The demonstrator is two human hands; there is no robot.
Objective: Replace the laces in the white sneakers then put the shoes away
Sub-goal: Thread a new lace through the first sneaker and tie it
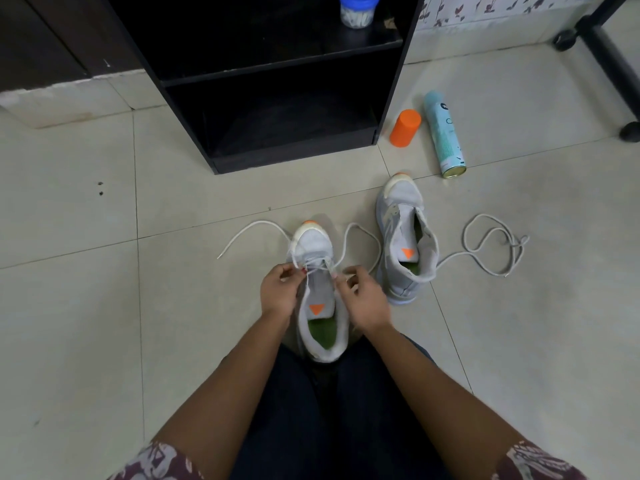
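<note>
The pale tiled floor [86,306] filled most of the view. A tall black shelf [277,64] stood on it at the back. A person sat on the floor in dark trousers [329,427], and both bare arms reached forward.

One white sneaker [318,292] stood between the knees with its toe pointing at the shelf. It had an orange triangle on its tongue and was green inside. The other sneaker [391,237] stood just beside it on the right, a bit farther away. It had no lace in it.

The left hand [278,291] was at the left side of the near sneaker and the right hand [365,299] was at the right side. Both had curled fingers and pinched the lace [259,222] low down by the toe. Only the first few holes had lace in them. The two long ends lay out on the floor, one on each side of the toe.

A pale blue spray can [444,133] lay on its side to the right of the shelf. An orange tube [405,128] sat just beside it. A small jar [358,8] with a blue lid stood on the shelf.

A second lace [464,239] lay in loose loops to the right of the far sneaker.
</note>
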